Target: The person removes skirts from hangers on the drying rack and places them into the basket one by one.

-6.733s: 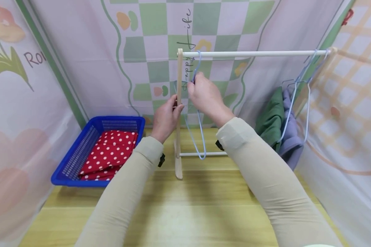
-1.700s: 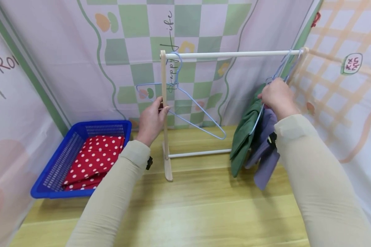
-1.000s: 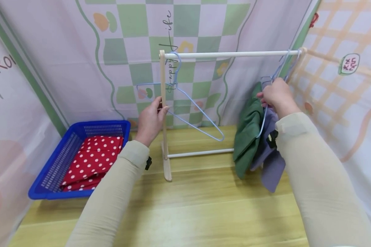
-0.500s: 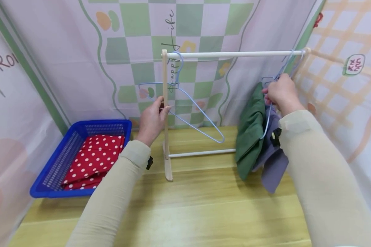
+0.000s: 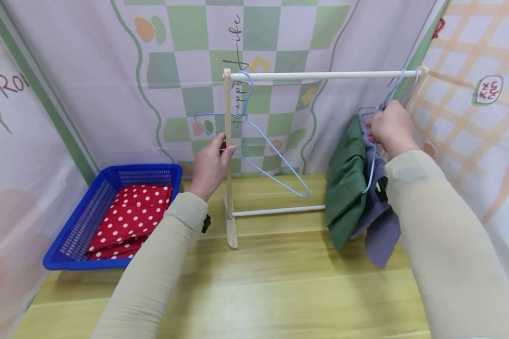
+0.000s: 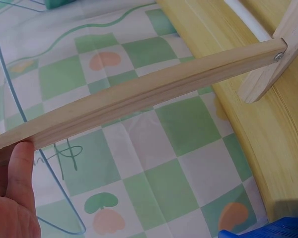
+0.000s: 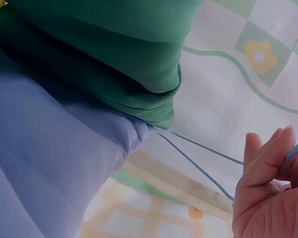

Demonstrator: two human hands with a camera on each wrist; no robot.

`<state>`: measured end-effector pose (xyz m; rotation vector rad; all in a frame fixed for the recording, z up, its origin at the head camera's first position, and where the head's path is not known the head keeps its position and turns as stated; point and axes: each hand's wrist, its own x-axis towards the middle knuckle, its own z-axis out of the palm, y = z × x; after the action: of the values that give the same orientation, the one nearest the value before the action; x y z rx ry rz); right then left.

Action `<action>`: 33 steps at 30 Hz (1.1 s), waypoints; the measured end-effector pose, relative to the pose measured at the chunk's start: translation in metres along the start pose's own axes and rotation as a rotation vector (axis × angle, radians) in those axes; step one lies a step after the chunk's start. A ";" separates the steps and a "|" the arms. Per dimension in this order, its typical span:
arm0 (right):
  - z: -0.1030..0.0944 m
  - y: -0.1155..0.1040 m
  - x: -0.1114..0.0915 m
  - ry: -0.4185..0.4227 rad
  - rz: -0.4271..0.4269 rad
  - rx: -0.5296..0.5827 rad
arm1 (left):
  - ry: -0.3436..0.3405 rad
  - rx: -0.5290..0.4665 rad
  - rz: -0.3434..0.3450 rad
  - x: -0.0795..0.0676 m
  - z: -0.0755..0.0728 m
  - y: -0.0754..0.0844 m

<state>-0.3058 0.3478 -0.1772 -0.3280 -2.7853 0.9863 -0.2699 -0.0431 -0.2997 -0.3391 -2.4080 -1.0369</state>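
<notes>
In the head view my left hand [image 5: 209, 167] grips the wooden upright [image 5: 228, 188] at the left end of a small clothes rack. My right hand [image 5: 392, 123] pinches a blue wire hanger just under its hook, at the rack's right end. Green cloth [image 5: 345, 188] and purple cloth [image 5: 382, 240] hang there from hangers, partly hidden by my right wrist. In the right wrist view the curled fingers [image 7: 268, 168] sit close by the hanger wires, beside both cloths. A bare blue hanger [image 5: 251, 87] hangs at the left end of the white rail [image 5: 322, 75].
Left of the rack, a blue plastic basket [image 5: 74, 221] holds red cloth with white dots [image 5: 131, 216]. The rack stands on a wooden table [image 5: 280, 287], with a white lower bar [image 5: 280, 210] between its ends. Printed fabric walls [image 5: 191, 28] surround it.
Earlier my right hand was on the left hanger, which now hangs free and turned sideways. It has moved to the right-hand hangers, lately shifting slightly rightward. My left hand stays on the upright.
</notes>
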 end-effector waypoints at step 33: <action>0.008 -0.013 -0.013 -0.050 -0.058 -0.049 | -0.011 -0.046 -0.022 0.000 -0.001 0.004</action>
<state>-0.2970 0.3295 -0.1757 -0.2304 -2.8507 0.9268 -0.2679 -0.0409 -0.2973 -0.3358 -2.4059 -1.1036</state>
